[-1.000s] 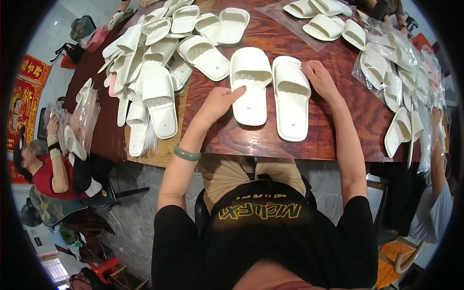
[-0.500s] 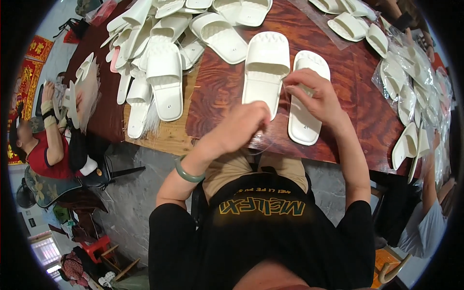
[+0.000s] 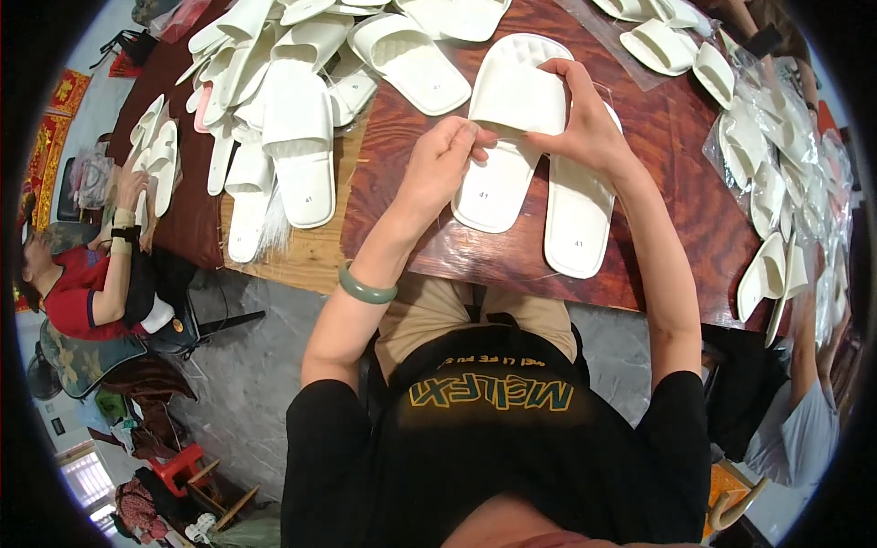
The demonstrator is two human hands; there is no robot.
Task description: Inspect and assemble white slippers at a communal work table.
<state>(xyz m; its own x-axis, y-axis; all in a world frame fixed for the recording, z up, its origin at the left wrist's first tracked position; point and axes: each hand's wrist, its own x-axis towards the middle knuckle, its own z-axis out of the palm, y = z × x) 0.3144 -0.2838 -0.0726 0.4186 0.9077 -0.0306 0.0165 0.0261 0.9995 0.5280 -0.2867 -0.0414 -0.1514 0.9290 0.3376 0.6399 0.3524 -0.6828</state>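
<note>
A white slipper (image 3: 498, 192) lies on the table in front of me, its sole towards me and its broad strap further off. My right hand (image 3: 589, 128) grips the strap's right side, thumb at the near edge and fingers over the top. At the strap's near left edge, my left hand (image 3: 443, 164) is closed in a pinch; a thin clear strand seems to run from its fingertips, though it is hard to make out. Partly under my right forearm, a second white slipper (image 3: 577, 224) lies beside the first.
A heap of white slippers (image 3: 297, 164) covers the left, with a bundle of clear strands (image 3: 276, 224) by it. Bagged slippers (image 3: 772, 137) line the right edge. A person in red (image 3: 78, 288) handles slippers at the left; another person's arm (image 3: 804, 338) shows at the right.
Both hands have come to the first slipper's strap; the left moved up and away from me, the right took hold of the strap. That slipper has tilted slightly. The person at left lowered their slippers.
</note>
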